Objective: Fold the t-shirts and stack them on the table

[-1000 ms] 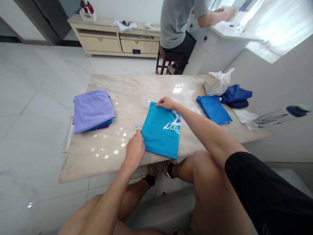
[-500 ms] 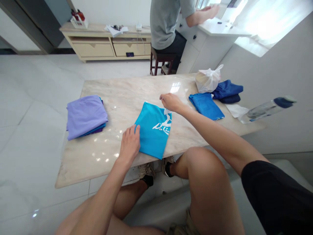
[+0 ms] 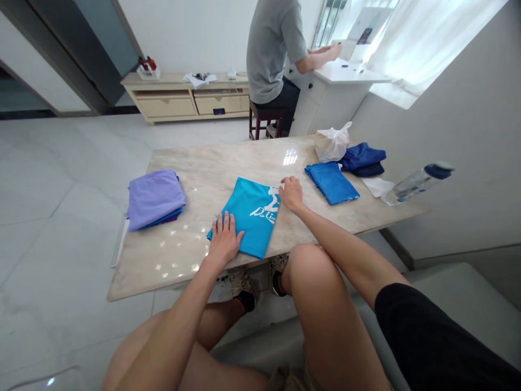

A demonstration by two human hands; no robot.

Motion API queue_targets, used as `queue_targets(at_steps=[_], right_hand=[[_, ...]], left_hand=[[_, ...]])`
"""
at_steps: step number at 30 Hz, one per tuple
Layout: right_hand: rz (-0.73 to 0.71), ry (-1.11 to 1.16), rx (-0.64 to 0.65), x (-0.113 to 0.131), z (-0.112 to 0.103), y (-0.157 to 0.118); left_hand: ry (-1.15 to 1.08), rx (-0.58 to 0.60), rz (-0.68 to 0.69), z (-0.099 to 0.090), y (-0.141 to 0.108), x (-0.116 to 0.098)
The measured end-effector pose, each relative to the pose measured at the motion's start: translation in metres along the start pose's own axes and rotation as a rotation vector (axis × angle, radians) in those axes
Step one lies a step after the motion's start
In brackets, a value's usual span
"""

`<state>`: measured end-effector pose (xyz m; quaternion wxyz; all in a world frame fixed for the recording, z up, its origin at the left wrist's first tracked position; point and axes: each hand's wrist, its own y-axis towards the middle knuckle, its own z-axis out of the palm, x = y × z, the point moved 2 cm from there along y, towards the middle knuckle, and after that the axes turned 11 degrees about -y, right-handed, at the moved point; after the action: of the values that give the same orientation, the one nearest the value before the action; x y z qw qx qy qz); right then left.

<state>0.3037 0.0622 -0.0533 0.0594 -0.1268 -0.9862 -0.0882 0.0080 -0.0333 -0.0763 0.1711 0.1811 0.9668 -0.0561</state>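
Pressing a folded turquoise T-shirt (image 3: 248,222) on a pale marble table (image 3: 195,174)
Left hand (image 3: 223,240) lies open on it, gripping nothing; right hand (image 3: 292,194) at its edge, grip unclear; white print (image 3: 272,209) partly hidden.

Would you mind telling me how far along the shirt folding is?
Done: the lilac stack and blue shirt lie folded. In hand: the turquoise printed shirt, with the left hand and right hand on it. Left: the navy garments look bunched, though that is hard to tell.

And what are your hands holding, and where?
Nothing looks gripped: the left hand lies flat on the folded turquoise T-shirt, near its edge, and the right hand rests at its printed side.
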Motion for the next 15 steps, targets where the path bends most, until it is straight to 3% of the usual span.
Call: queue_targets(at_steps=[2,5,10,15], right_hand=[[-0.187,-0.003,-0.019,0.011,0.009,-0.011],[-0.404,-0.012,0.114,0.023,0.032,-0.023],[-0.287,-0.055,0.24,0.017,0.063,-0.018],[-0.286,-0.166,0.317,0.016,0.06,0.014]], left_hand=[[0.001,-0.02,0.049,-0.002,-0.001,-0.005],[-0.018,-0.017,0.113,-0.003,-0.002,-0.002],[-0.03,0.041,-0.051,0.006,0.001,0.035],[0.028,0.047,-0.083,0.009,0.01,0.043]])
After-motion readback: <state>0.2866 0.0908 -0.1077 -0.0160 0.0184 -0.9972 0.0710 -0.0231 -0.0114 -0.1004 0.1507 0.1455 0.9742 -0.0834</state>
